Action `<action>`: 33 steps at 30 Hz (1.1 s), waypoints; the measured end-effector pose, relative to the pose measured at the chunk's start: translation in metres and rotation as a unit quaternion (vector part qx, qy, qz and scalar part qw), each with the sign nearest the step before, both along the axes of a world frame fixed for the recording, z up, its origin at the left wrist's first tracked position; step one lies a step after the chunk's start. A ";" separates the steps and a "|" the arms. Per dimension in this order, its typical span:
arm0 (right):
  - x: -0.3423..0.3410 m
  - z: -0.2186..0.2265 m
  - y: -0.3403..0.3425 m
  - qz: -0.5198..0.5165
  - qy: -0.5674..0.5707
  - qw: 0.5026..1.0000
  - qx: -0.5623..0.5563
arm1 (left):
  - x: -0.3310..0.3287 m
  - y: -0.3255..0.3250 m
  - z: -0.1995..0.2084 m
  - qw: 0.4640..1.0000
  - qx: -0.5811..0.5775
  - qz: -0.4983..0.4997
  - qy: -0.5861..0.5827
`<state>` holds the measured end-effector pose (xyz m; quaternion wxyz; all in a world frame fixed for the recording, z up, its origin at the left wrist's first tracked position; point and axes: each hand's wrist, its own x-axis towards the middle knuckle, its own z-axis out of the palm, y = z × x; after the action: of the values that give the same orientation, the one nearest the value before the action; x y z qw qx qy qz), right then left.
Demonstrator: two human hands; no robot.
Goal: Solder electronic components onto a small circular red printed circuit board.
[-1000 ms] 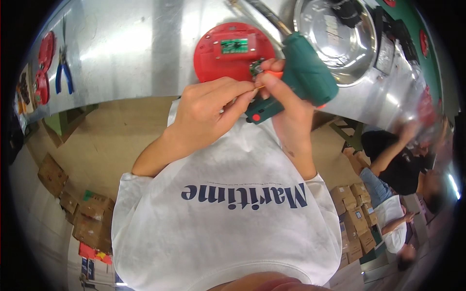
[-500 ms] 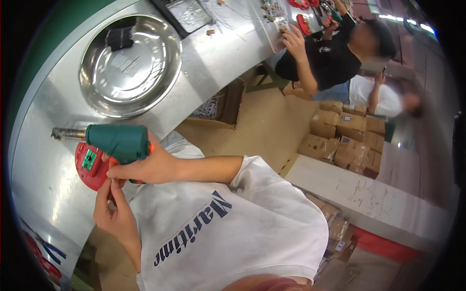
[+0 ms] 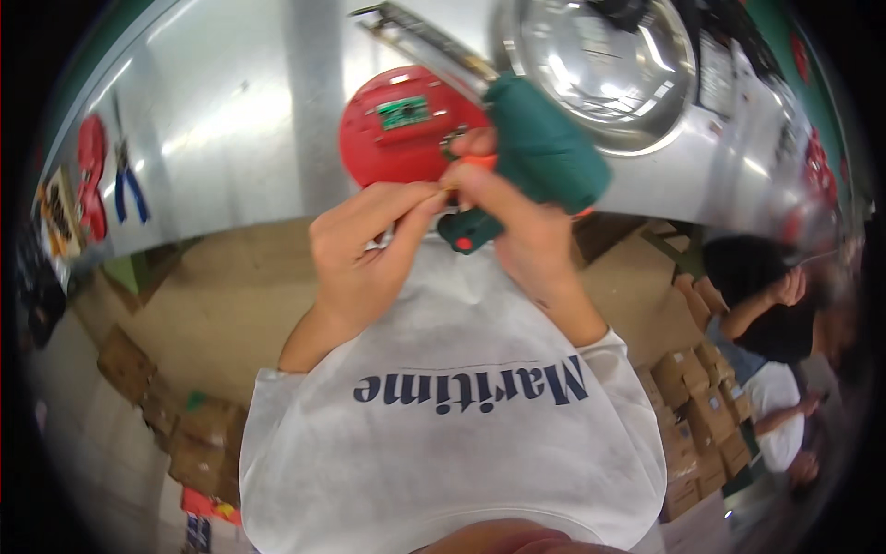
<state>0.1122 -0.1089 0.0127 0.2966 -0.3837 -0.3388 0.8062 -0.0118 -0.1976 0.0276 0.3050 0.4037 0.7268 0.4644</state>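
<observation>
My right hand (image 3: 533,222) is wrapped around a green pistol-shaped power tool (image 3: 549,143) with an orange trigger and a long slotted metal front end. That front end points up and left over the steel table. Thumb and fingers of my left hand (image 3: 365,254) are pinched together, meeting my right fingertips beside the tool's handle. Something tiny and yellowish shows at the pinch, too small to name. Just beyond both hands lies a round red housing (image 3: 374,152) with a small green circuit board (image 3: 403,112) on it. The tool's front end overlaps the housing's right side in view.
A shiny steel basin (image 3: 591,106) with a dark cloth (image 3: 626,9) in it stands at the back right. Blue-handled pliers (image 3: 127,189) and red parts (image 3: 91,175) lie on the left. Cardboard boxes (image 3: 711,411) and another person (image 3: 757,305) are at the right.
The view has turned, so the table now runs across the top. Pliers at the left show more fully. My right hand still holds the power tool, and both hands' fingertips stay together.
</observation>
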 end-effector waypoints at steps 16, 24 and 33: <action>-0.002 0.000 0.000 0.003 0.035 0.998 -0.053 | 0.002 -0.001 -0.007 0.995 0.047 -0.011 -0.082; -0.001 0.000 -0.001 0.013 0.013 0.999 -0.040 | 0.003 -0.002 -0.009 0.997 0.066 -0.001 -0.036; -0.003 -0.003 -0.004 0.005 -0.049 0.988 0.149 | 0.006 -0.004 -0.023 0.973 0.154 0.006 0.171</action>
<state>0.1094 -0.1128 0.0101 0.3296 -0.3723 -0.4713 0.7284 -0.0062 -0.2017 0.0050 0.1078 0.5151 0.6904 0.4965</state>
